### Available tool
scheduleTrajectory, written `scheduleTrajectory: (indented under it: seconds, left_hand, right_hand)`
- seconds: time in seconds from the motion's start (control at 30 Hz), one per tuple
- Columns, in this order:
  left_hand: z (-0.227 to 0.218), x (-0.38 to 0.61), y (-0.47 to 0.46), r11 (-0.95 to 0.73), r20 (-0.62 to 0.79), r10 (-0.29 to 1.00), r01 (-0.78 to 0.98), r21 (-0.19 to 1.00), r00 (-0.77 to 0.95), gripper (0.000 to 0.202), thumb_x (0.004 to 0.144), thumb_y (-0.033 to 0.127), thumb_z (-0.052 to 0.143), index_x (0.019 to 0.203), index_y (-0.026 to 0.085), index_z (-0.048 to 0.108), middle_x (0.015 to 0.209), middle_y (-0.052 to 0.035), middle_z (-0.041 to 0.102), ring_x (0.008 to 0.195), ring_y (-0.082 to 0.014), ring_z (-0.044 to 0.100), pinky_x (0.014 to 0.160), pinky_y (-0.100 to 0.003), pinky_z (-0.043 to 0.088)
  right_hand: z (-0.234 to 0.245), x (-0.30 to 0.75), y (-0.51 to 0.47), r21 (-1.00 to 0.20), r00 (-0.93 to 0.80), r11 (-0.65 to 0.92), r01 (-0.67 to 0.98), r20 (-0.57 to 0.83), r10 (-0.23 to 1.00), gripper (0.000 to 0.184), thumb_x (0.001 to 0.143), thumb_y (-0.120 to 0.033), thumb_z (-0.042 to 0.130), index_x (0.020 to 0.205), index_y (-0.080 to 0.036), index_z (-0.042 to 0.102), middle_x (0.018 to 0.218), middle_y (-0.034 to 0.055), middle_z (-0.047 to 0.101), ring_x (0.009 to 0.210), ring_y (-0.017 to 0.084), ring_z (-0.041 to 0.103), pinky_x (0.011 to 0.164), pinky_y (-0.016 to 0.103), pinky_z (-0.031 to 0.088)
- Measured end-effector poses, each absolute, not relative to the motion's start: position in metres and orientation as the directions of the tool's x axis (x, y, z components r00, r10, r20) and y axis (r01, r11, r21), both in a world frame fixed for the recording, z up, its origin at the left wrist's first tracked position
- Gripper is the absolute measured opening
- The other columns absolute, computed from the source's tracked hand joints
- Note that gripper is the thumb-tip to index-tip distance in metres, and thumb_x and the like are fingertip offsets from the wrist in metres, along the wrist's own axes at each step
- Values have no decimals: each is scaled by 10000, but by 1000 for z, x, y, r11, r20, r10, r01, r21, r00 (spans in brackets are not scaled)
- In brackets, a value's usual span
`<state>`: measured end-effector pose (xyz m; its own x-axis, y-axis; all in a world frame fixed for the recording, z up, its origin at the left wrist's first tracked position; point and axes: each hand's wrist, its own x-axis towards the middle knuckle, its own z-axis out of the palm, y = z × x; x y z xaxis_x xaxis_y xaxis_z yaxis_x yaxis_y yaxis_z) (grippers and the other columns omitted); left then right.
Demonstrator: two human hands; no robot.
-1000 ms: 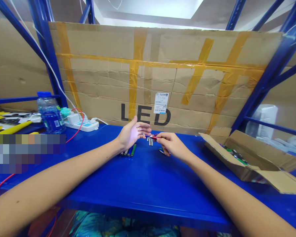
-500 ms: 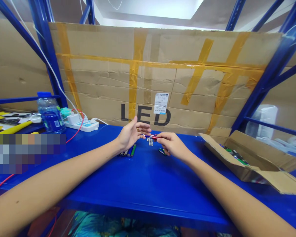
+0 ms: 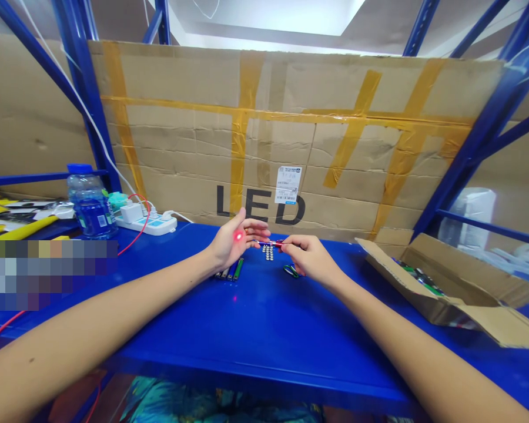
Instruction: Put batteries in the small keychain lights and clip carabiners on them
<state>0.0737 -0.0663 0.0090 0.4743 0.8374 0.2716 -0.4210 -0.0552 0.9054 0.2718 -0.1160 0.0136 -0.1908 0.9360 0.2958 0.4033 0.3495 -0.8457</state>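
Observation:
In the head view, my right hand [image 3: 307, 256] pinches a slim red laser pointer [image 3: 272, 243] by its right end, above the table. Its other end points at my left hand [image 3: 233, 239], which is raised and open with the palm turned toward it. A bright red light spot glows on that palm. Below the pointer, small silver button cells [image 3: 269, 254] stand in short rows. Beside my left wrist lies a row of slim tubes [image 3: 231, 271], dark, silver, blue and green. Under my right hand is a green and silver clip [image 3: 290, 271], partly covered.
An open cardboard box [image 3: 462, 294] with green and dark pieces sits at the right. At the left are a blue-capped bottle [image 3: 92, 205], a white power strip [image 3: 152, 224] and red wire [image 3: 143, 229]. A large cardboard sheet [image 3: 180, 147] stands behind the blue table [image 3: 264, 335].
A red light spot has appeared on my left palm, with a faint reddish spot on the table below. Both hands and the laser pointer have barely moved.

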Motion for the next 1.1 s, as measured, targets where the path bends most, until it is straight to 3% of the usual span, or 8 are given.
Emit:
scheduleTrajectory:
  seconds: [0.8, 0.87, 0.97, 1.1]
  left_hand:
    - [5, 74, -64, -91, 289, 819, -385, 919, 496, 576, 857, 653, 480, 845, 123, 704, 926, -140, 701, 911, -249, 641, 735, -322, 442]
    - [5, 76, -66, -141, 307, 815, -345, 928, 492, 544, 857, 640, 492, 834, 138, 701, 906, -127, 699, 893, -241, 634, 733, -329, 440]
    - [4, 80, -69, -353, 373, 775, -140, 925, 511, 354, 816, 508, 633, 810, 159, 690, 827, -86, 690, 815, -217, 621, 727, -334, 441]
    - [5, 85, -69, -574, 413, 694, 108, 811, 590, 152, 818, 324, 649, 811, 173, 668, 732, -39, 665, 737, -189, 612, 729, -333, 454]
  right_hand:
    - [10, 274, -112, -827, -240, 366, 427, 287, 928, 252, 790, -397, 543, 716, -164, 605, 487, -62, 417, 426, 89, 357, 450, 240, 295]
    - [10, 274, -112, -825, -259, 374, 423, 286, 923, 265, 802, -410, 548, 735, -161, 607, 514, -56, 435, 444, 90, 363, 458, 240, 294]
    - [7, 273, -111, -795, -320, 437, 421, 320, 892, 283, 832, -413, 553, 800, -147, 642, 597, -27, 519, 518, 101, 415, 504, 242, 326]
    - [3, 274, -106, -742, -430, 517, 427, 336, 838, 292, 884, -381, 528, 878, -134, 684, 770, 36, 646, 667, 131, 523, 610, 257, 397]
